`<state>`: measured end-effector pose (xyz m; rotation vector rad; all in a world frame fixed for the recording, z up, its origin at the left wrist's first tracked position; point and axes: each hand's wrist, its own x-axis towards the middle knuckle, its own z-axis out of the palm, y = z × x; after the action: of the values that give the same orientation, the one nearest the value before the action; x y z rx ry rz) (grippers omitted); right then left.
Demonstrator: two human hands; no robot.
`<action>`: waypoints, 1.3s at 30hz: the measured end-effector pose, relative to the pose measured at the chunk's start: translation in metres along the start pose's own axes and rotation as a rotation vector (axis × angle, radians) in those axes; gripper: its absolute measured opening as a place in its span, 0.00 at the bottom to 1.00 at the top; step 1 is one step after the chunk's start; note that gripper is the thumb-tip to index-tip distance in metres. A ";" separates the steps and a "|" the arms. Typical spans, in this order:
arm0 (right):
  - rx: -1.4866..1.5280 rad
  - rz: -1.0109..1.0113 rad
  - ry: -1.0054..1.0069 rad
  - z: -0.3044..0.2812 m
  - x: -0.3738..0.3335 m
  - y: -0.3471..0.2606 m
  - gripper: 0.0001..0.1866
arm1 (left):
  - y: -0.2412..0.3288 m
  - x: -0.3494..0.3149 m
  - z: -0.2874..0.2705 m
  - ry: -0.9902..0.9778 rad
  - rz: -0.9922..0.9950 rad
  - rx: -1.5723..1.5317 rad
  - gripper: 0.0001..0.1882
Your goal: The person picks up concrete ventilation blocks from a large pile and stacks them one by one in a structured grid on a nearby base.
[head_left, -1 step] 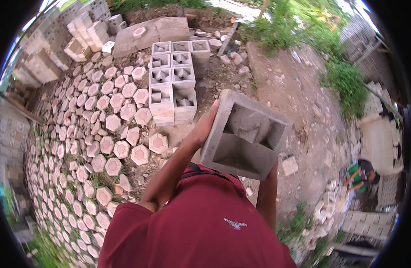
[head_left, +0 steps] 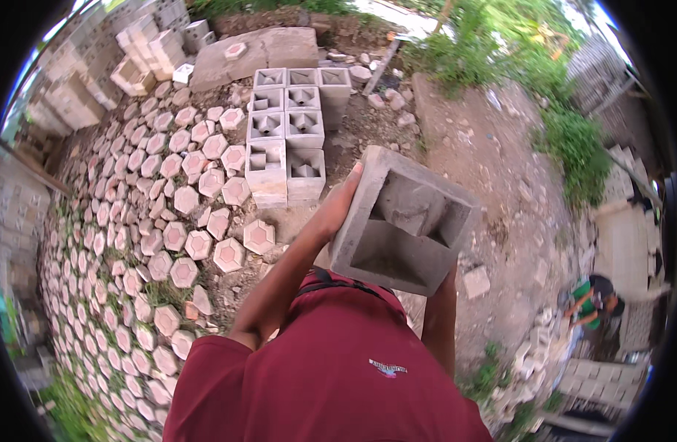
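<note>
A grey concrete vent block (head_left: 406,276) is held up in front of my chest, tilted. Its open face shows a recess split by a ridge, with a rounded form in the upper part. My left hand (head_left: 344,199) grips the block's left side, its fingertips at the top left corner. At the lower right corner my right hand (head_left: 450,281) supports the block, its fingers hidden behind it. Beyond my left hand a stack of similar vent blocks (head_left: 268,177) stands on the ground in two columns, with one more at the far right.
Hexagonal pavers (head_left: 259,236) cover the ground to the left. A flat concrete slab (head_left: 228,70) lies behind the stack, near tall block piles (head_left: 73,103). On the right are a dirt path (head_left: 493,169), loose rubble (head_left: 533,353) and a bending person in green and black (head_left: 594,302).
The view has turned very slightly, so the background sits a little differently. Both hands keep their hold, and the block stays nearly in place.
</note>
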<state>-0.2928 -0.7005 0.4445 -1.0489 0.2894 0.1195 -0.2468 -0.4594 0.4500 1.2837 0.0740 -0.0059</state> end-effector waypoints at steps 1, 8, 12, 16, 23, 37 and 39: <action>0.003 0.024 -0.033 0.002 0.032 -0.006 0.26 | -0.006 0.024 0.002 0.016 0.044 0.098 0.37; -0.055 0.238 -0.220 0.034 0.206 -0.055 0.29 | 0.022 0.134 0.013 0.073 -0.122 0.203 0.38; -0.145 0.462 -0.476 0.061 0.284 -0.081 0.33 | 0.005 0.177 -0.007 0.166 0.133 -0.309 0.32; -0.245 0.575 -0.556 0.125 0.367 -0.072 0.40 | 0.001 0.209 -0.049 0.152 0.092 -0.576 0.29; -0.010 0.759 -0.737 0.139 0.521 0.051 0.47 | -0.052 0.306 -0.086 0.322 -0.212 -0.183 0.35; -0.150 1.039 -0.477 0.099 0.614 0.209 0.47 | -0.196 0.324 -0.070 1.312 0.121 -1.200 0.33; -0.169 1.080 -0.450 0.079 0.634 0.253 0.47 | -0.276 0.338 -0.109 1.321 0.164 -1.297 0.30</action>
<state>0.2675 -0.5320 0.0848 -0.9020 0.4108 1.3497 0.0719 -0.4210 0.1355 -0.1838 0.9364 0.8922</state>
